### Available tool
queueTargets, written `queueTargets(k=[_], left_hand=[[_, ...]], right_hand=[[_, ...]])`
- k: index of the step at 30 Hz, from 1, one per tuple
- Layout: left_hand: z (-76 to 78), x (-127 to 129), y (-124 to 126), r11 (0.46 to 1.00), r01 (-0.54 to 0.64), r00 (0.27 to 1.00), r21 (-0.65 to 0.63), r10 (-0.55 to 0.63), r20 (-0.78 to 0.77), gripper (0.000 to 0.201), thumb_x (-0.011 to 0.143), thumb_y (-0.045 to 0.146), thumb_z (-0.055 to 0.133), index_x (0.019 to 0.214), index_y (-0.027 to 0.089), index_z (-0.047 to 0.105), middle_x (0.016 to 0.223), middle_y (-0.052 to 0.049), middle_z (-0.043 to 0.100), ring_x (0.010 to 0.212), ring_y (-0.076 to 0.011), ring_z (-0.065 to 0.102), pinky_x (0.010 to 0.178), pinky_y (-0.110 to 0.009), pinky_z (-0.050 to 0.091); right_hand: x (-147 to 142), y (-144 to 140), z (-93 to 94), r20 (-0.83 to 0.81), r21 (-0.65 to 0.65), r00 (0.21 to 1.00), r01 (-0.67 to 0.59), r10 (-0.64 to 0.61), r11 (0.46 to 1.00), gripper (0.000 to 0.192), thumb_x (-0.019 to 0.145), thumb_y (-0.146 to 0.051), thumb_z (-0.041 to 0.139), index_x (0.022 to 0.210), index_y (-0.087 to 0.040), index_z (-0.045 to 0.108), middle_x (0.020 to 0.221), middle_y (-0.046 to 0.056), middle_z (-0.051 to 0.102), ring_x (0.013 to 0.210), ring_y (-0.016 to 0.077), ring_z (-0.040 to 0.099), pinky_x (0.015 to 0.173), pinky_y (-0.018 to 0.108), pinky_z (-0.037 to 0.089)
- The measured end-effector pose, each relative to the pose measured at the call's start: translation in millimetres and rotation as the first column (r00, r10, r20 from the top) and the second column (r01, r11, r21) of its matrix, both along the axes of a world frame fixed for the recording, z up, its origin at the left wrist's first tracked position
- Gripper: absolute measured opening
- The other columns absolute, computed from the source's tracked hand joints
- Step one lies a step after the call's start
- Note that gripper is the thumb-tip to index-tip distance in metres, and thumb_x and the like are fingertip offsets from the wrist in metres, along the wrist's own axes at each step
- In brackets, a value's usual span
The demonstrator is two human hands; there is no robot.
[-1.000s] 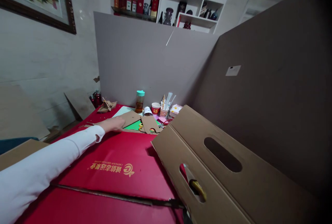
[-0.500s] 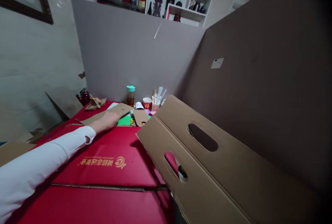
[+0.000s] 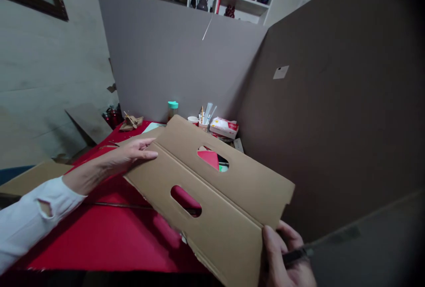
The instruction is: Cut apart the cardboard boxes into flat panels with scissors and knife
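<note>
A brown cardboard piece [image 3: 232, 203] with two oval handle holes is held tilted above the red surface [image 3: 109, 234]. My left hand [image 3: 128, 156] grips its left edge, thumb on top and fingers stretched along the fold. My right hand [image 3: 282, 256] pinches its lower right corner at the bottom of the view. That hand also holds a thin dark tool [image 3: 297, 255] that points right; what kind of tool it is I cannot tell. Through the holes the red surface and a bit of green show.
An upright grey board [image 3: 159, 56] closes the back and a large brown board [image 3: 332, 123] closes the right. Behind the cardboard stand a teal-capped bottle [image 3: 172, 110], cups with pens [image 3: 203, 118] and a tissue pack [image 3: 224, 127]. Cardboard scraps [image 3: 29, 178] lie at the left.
My left hand left the far scraps and came back to the cardboard's left edge. The cardboard swung left and flatter, and my right hand came into view at its corner.
</note>
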State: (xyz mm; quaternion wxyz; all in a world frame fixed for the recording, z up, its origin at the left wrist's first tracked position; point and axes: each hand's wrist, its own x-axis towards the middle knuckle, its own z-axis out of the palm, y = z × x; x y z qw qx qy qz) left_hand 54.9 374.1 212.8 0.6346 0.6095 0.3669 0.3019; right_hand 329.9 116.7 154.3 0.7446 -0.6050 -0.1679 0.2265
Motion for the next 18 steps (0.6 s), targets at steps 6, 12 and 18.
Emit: queueTargets(k=[6, 12, 18], left_hand=[[-17.8, -33.7, -34.7, 0.940, -0.240, 0.962, -0.243, 0.264, 0.072, 0.095, 0.047, 0.027, 0.092, 0.134, 0.029, 0.055, 0.127, -0.015, 0.069, 0.097, -0.0355, 0.074, 0.074, -0.040, 0.063], [-30.7, -41.4, -60.5, 0.965, -0.145, 0.979, -0.219, 0.172, 0.112, 0.084, 0.055, 0.027, 0.085, 0.130, 0.034, 0.048, 0.120, -0.009, 0.071, 0.099, -0.0348, 0.074, 0.079, -0.043, 0.062], [-43.8, -46.6, -56.9, 0.910, -0.335, 0.917, -0.244, 0.374, 0.137, 0.081, 0.043, 0.015, 0.087, 0.117, 0.029, 0.057, 0.099, -0.005, 0.076, 0.075, -0.0293, 0.074, 0.064, -0.039, 0.062]], right_hand=[[-11.8, 11.1, 2.5, -0.164, 0.045, 0.953, -0.252, 0.256, 0.967, 0.073, 0.071, -0.051, 0.085, 0.132, -0.022, 0.057, 0.104, 0.007, 0.077, 0.088, 0.0257, 0.073, 0.069, 0.030, 0.056], [-20.6, 8.1, 6.4, -0.279, 0.049, 0.920, -0.272, 0.274, 0.961, 0.092, 0.072, -0.047, 0.082, 0.154, -0.028, 0.045, 0.112, 0.005, 0.077, 0.092, 0.0271, 0.074, 0.083, 0.037, 0.057], [-16.1, 4.1, -7.2, -0.375, 0.111, 0.877, -0.278, 0.299, 0.954, 0.068, 0.062, -0.037, 0.083, 0.129, -0.031, 0.069, 0.095, 0.001, 0.078, 0.078, 0.0264, 0.073, 0.077, 0.041, 0.058]])
